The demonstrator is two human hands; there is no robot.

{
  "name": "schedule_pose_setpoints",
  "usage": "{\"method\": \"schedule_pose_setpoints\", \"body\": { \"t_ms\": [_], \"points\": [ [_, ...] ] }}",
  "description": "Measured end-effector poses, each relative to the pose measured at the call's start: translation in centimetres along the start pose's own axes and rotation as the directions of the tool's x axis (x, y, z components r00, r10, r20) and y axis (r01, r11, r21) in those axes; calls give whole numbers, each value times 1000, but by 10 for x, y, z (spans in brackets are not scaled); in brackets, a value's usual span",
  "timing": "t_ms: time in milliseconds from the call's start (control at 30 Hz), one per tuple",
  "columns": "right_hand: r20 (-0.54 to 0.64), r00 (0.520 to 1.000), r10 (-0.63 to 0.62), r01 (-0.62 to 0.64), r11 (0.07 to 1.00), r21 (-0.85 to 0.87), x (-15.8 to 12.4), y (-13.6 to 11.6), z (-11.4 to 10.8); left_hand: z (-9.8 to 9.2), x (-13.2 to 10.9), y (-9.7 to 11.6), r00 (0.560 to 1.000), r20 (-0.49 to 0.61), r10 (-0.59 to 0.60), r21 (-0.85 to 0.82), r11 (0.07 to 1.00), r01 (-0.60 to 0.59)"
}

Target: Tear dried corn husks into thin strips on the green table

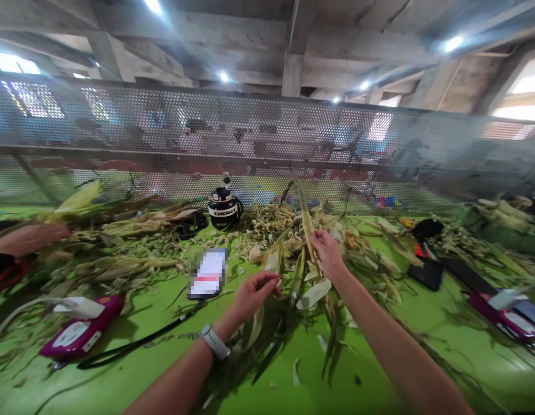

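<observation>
My right hand pinches a long, pale yellow-green corn husk, which points up and away from me. Lower and to the left, my left hand has its fingertips pressed together above the pile; whatever may be between them is too small to make out. A light watch is on my left wrist. Around both hands lie loose husks and torn strips, among them a wide pale husk just beyond my left fingers and a whitish piece below my right hand.
A phone lies left of my hands on the green table. Behind it stands a dark jug. Magenta power banks with cables lie at both sides. A perforated metal screen closes the far edge. Another person's hand is at left.
</observation>
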State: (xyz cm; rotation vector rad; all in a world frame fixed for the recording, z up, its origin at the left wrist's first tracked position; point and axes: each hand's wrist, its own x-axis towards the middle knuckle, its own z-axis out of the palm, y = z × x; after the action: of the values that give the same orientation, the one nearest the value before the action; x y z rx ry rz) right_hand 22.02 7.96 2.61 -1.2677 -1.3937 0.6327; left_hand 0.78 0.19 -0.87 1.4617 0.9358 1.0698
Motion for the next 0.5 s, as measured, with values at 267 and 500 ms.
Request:
{"method": "schedule_pose_setpoints", "body": {
  "t_ms": [267,500],
  "points": [
    [333,937,-105,76,992,99,-42,-20,17,1,10,15,988,-151,-47,-213,977,14],
    [324,895,-307,353,931,-94,-63,-25,19,1,18,25,991,-116,69,-149,985,-86]
  ]
}}
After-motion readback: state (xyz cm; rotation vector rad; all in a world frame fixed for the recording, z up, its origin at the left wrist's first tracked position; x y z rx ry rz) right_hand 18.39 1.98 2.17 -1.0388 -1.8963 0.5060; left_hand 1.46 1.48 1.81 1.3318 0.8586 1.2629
